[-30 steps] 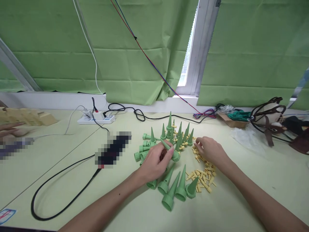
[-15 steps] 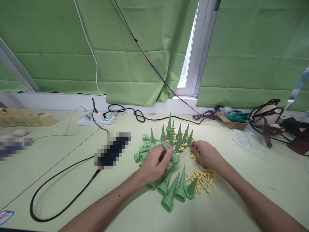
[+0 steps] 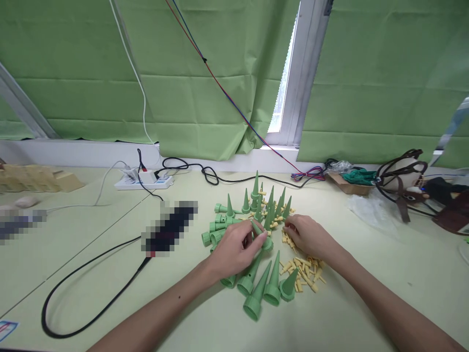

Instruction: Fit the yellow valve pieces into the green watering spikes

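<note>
My left hand is closed around a green plastic watering spike, its pointed end up and tilted left. To its right, my right hand has its fingers pinched together at a small heap of yellow plastic valve pieces; what sits between the fingertips is hidden. A larger pile of yellow pieces lies below that hand. Upright green spikes, several of them with yellow pieces at their bases, stand beyond both hands. More green spikes lie or stand in front, and others are partly covered by my left hand.
A black cable loops across the left of the table to a pixelated dark device. Behind it sits a white power strip. At the back right are a cardboard box, clear plastic and a bag.
My right hand has shifted slightly left over the yellow pieces. The spike in my left hand has shifted slightly in its grip. The camera view has moved a little.
</note>
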Motion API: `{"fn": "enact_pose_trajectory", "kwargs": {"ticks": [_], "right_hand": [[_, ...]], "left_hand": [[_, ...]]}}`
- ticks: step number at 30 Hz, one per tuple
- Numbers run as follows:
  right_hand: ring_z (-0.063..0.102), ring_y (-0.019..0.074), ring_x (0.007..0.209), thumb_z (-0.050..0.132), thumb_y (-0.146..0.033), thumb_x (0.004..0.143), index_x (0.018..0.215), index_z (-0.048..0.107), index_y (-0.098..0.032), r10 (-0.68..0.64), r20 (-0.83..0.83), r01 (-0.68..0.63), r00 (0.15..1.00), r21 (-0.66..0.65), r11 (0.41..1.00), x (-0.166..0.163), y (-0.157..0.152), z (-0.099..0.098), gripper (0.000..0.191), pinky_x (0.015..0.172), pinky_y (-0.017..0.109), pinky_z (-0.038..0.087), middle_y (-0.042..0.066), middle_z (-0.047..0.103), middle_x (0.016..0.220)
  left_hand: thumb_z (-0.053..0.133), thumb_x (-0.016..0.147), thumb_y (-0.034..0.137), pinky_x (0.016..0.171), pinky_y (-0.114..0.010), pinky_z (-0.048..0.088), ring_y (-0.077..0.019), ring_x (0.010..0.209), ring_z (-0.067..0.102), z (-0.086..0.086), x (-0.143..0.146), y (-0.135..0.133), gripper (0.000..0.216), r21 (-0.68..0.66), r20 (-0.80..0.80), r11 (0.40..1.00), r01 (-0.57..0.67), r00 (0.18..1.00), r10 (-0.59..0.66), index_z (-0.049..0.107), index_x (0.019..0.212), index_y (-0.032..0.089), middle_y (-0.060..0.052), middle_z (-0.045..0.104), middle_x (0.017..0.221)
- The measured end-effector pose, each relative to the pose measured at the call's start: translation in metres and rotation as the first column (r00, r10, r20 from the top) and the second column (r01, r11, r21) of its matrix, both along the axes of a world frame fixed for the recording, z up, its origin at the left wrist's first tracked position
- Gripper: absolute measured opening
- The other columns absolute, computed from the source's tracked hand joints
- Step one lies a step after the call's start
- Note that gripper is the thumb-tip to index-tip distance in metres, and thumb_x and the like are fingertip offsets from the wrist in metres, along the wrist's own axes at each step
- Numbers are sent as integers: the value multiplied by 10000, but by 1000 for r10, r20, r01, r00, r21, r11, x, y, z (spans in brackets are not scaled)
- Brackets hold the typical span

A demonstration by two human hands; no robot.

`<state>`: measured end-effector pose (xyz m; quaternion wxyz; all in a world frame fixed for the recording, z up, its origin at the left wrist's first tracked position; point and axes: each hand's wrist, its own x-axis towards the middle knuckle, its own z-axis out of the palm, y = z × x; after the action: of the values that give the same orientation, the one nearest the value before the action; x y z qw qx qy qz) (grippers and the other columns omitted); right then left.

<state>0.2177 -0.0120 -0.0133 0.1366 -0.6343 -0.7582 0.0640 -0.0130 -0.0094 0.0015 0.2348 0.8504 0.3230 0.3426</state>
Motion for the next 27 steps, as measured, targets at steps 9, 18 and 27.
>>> {"fn": "enact_pose_trajectory", "kwargs": {"ticks": [9, 18, 27], "right_hand": [[623, 204, 779, 496, -241, 942, 799, 600, -184, 8, -4, -8, 1000, 8, 1000, -1, 0, -3, 185, 618, 270, 381, 66, 658, 821], [604, 190, 746, 525, -220, 926, 766, 540, -186, -11, -18, 11, 1000, -11, 1000, -2, 0, -3, 164, 604, 265, 367, 52, 639, 816], [602, 199, 750, 509, -223, 941, 752, 513, -192, -31, 28, 31, 999, -12, 999, -4, 0, -3, 191, 580, 266, 345, 56, 635, 823]], "left_hand": [[527, 932, 433, 523, -235, 334, -105, 517, 412, -6, 1, 5, 381, 53, -49, 993, -107, 993, 109, 581, 672, 159, 37, 466, 549], [582, 887, 482, 499, -227, 307, -89, 490, 388, -4, 3, 4, 494, -10, -5, 987, -160, 987, 160, 436, 542, 161, 46, 434, 498], [573, 903, 442, 506, -225, 304, -85, 496, 378, -6, 3, 6, 474, 79, -9, 983, -169, 985, 170, 393, 564, 164, 50, 426, 509]]}}
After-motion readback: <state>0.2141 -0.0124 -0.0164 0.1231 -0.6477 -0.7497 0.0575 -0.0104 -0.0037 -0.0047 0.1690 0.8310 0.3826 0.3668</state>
